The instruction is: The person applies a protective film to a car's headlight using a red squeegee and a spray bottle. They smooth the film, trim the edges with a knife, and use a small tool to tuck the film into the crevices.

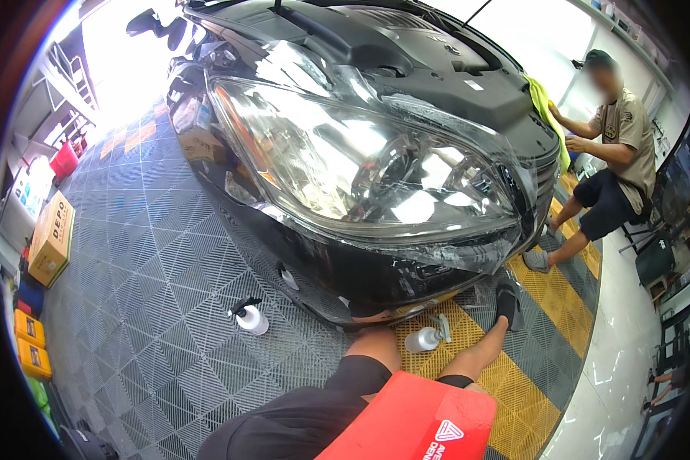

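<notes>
Neither of my hands is in view. In front of me is the large headlight (345,165) of a black car. A sheet of clear film (483,257) lies over the headlight, and its loose edges stick out past the lamp onto the bumper (314,264). A red flat thing (418,422) with white printing covers part of my lap at the lower edge; its kind I cannot make out. Beside my legs stand a white spray bottle with a black trigger (252,319) and another white spray bottle with a grey trigger (423,339).
The hood is up over the engine cover (445,50). At the right, a person (617,146) has their hands near a yellow-green cloth (544,111) on the car's front. A cardboard box (51,239) and yellow cases (33,345) stand left on the tiled floor (146,268).
</notes>
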Motion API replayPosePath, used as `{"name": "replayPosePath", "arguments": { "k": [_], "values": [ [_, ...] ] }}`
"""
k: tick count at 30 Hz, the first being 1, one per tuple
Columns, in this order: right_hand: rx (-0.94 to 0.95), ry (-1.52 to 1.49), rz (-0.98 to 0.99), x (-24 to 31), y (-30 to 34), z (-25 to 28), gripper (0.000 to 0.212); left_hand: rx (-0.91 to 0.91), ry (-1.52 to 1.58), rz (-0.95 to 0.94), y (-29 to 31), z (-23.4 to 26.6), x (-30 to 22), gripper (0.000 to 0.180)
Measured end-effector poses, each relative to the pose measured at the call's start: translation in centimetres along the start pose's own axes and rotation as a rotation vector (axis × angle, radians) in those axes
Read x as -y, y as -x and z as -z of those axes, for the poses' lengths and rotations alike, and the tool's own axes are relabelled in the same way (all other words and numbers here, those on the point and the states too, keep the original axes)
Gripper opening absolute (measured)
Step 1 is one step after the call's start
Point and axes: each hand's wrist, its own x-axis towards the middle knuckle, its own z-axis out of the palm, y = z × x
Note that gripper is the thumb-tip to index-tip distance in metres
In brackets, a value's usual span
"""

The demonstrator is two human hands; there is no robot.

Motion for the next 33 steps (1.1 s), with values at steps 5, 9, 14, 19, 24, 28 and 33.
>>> {"name": "replayPosePath", "arguments": {
  "k": [5, 9, 14, 19, 24, 28, 33],
  "values": [
    [-0.085, -0.009, 0.173, -1.6, 0.4, 0.1, 0.026, -0.083, 0.023, 0.034, 0.1, -0.3, 0.0, 0.019],
    [-0.178, -0.315, 0.084, -0.5, 3.0, 1.3, 0.023, -0.215, 0.080, 0.087, 1.6, 0.7, 0.4, 0.018],
    [-0.236, -0.853, -0.279, 4.9, 2.0, 2.0, 0.018, -0.353, 0.434, 0.100, 5.2, 2.0, 2.7, 0.025],
    [-0.152, -0.968, -0.062, 11.9, -1.7, 2.7, 0.016, -0.461, 0.582, -0.123, 16.7, 6.0, -2.2, 0.034],
    [0.293, -1.254, -0.057, 17.5, -5.7, 1.0, 0.015, -0.757, 1.286, -0.152, 26.5, 5.0, -5.3, 0.032],
    [0.524, -1.272, 0.048, 22.2, -7.0, 3.9, 0.016, -1.248, 1.156, -0.055, 28.6, 4.4, -5.9, 0.027],
    [0.582, -1.026, 0.036, 23.0, -8.2, 4.5, 0.021, -1.253, 1.240, -0.136, 31.9, 4.8, -4.8, 0.022]
  ]
}}
